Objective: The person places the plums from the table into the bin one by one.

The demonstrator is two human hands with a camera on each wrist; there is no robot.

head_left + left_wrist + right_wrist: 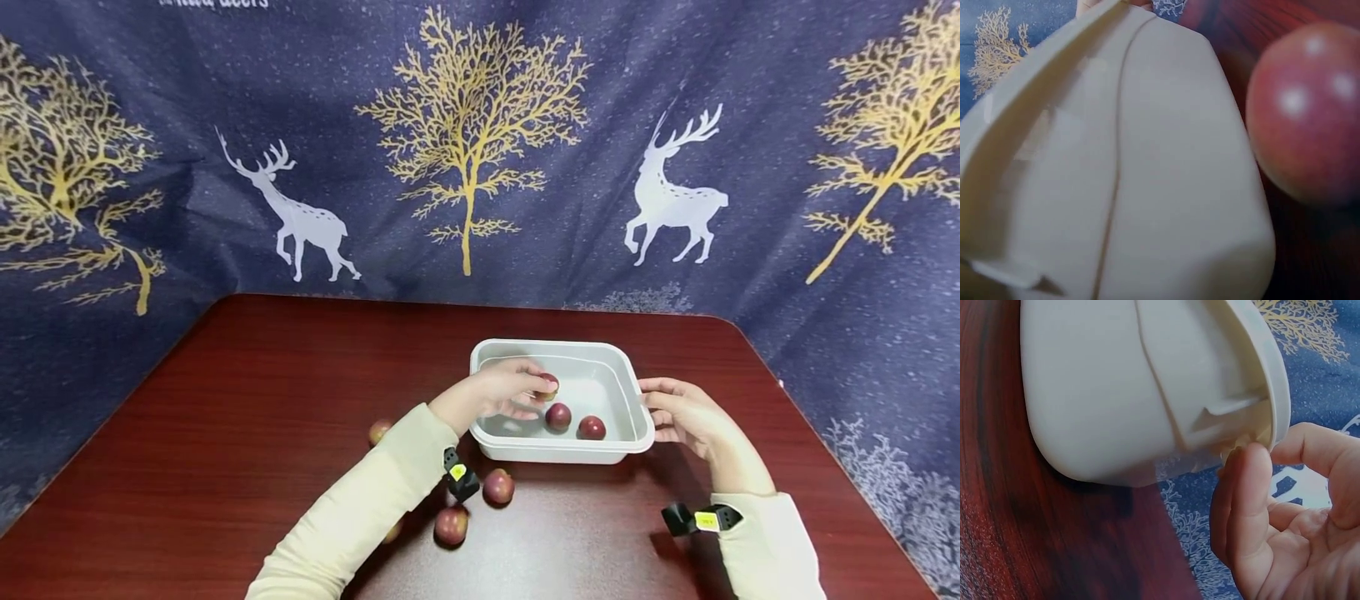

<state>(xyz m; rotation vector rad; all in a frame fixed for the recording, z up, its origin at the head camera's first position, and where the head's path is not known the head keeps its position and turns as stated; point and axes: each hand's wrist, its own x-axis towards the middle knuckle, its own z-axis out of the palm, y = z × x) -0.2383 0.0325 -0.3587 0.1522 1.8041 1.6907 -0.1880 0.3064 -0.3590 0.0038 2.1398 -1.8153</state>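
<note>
A white plastic basin [555,456] stands on the table, with two dark red plums lying in it, one plum [558,416] near the middle and another plum [592,427] to its right. Over the basin's left part, my left hand [504,390] holds a plum [551,382] between its fingers. My right hand [686,414] pinches the basin's right rim; in the right wrist view its curled fingers [1247,487] lie under the rim. The left wrist view shows the basin's outer wall [1185,125] and a plum [1307,112] beside it, but not the left hand's grip.
Outside the basin, several plums lie on the dark red table [262,400]: one plum [498,487] just in front, one plum [451,526] nearer, others partly behind the left sleeve [360,508]. A blue cloth [525,233] with trees and deer hangs behind the table.
</note>
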